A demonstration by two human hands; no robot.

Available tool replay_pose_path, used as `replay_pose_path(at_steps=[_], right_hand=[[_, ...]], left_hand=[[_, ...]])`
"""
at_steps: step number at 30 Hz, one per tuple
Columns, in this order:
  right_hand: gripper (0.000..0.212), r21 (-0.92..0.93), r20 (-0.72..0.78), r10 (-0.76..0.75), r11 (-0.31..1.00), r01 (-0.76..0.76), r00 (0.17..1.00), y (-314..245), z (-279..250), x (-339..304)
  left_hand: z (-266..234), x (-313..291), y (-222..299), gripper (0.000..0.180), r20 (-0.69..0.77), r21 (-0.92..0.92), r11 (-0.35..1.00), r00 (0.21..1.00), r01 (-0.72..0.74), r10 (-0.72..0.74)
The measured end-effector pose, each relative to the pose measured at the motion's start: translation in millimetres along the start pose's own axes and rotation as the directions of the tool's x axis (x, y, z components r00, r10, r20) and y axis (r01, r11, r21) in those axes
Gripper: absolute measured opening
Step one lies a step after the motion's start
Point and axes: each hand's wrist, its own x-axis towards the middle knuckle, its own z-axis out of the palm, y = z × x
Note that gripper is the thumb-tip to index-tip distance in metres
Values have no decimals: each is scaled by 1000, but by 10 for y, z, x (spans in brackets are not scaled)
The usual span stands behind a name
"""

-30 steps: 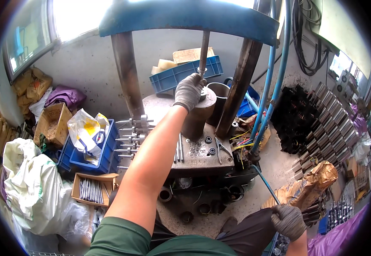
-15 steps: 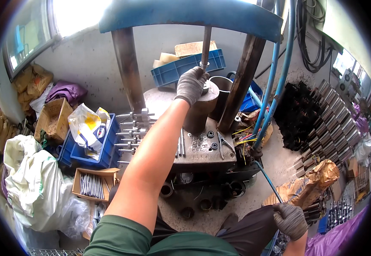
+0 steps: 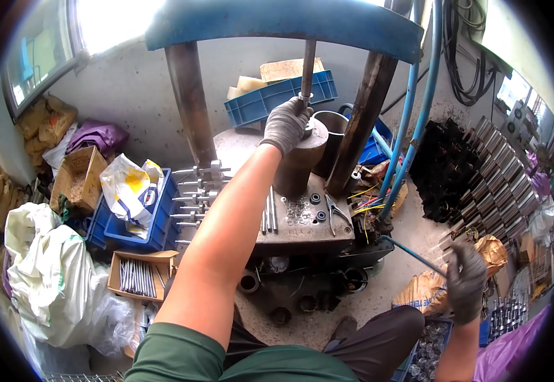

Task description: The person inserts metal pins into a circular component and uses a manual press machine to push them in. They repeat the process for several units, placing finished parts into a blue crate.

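My left hand (image 3: 286,126), in a grey glove, is closed round the lower end of an upright metal shaft (image 3: 308,70) beneath the blue press crossbeam (image 3: 283,28). A pale collar shows just above my fingers; the shaft's lower tip is hidden by them. Below stands a thick steel cylinder (image 3: 294,172) on the press bed (image 3: 302,237). My right hand (image 3: 466,283), gloved and slightly blurred, grips the end of a long blue lever (image 3: 410,256). Circlip pliers (image 3: 335,215), small black bearings (image 3: 315,198), several rings and metal rods (image 3: 272,213) lie on the bed.
Steel posts (image 3: 191,105) flank the work. On the left are a blue crate (image 3: 162,239), a cardboard box of rods (image 3: 140,277) and a white sack (image 3: 51,274). Blue hoses (image 3: 410,137) run down at right, before stacked metal tubes (image 3: 496,181). A wrapped bundle (image 3: 420,291) lies near the lever.
My right hand has moved up and to the right, and the lever's end has risen with it. My left hand stays at the shaft.
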Motion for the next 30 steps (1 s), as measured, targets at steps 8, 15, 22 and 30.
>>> replay_pose_path(at_steps=[8, 15, 22, 30], right_hand=[[21, 84, -201, -89, 991, 108, 975, 217, 140, 1151], [36, 24, 239, 67, 997, -75, 969, 6, -26, 234], [20, 3, 599, 81, 995, -103, 797, -318, 3, -923], [25, -25, 567, 118, 992, -126, 815, -306, -94, -699]], left_hand=[[28, 18, -12, 22, 19, -48, 999, 1000, -10, 11], [-66, -37, -40, 26, -3, 18, 1000, 1000, -4, 4], [-5, -21, 20, 28, -31, 38, 999, 1000, 0, 1], [-4, -27, 75, 20, -6, 22, 998, 998, 58, -58]])
